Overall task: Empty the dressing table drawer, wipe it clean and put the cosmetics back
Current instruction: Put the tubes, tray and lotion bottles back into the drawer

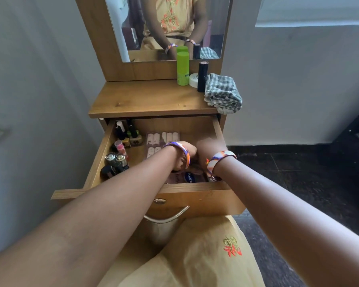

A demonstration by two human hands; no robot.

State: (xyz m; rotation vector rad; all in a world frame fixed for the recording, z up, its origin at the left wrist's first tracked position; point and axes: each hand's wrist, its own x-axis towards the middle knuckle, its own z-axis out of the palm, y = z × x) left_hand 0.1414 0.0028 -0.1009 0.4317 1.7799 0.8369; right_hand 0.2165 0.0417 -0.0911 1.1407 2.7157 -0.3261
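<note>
The wooden drawer (197, 196) of the dressing table is pulled open. Inside, nail polish bottles (123, 134) and small gold-capped bottles (115, 159) line the left side. A flat pack of pale press-on nails (153, 139) lies in the middle, and a blue Vaseline tin (190, 177) sits at the front. My left hand (184, 157) reaches down into the drawer's middle with its fingers curled out of sight. My right hand (208, 147), blurred, is close beside it by the right wall. Whether either holds something is hidden.
On the tabletop (145, 100) stand a green bottle (182, 69), a white jar (193, 79) and a black tube (202, 76), with a folded checked cloth (223, 93) at the right edge. A mirror (133, 27) rises behind. Walls flank both sides. My lap is under the drawer.
</note>
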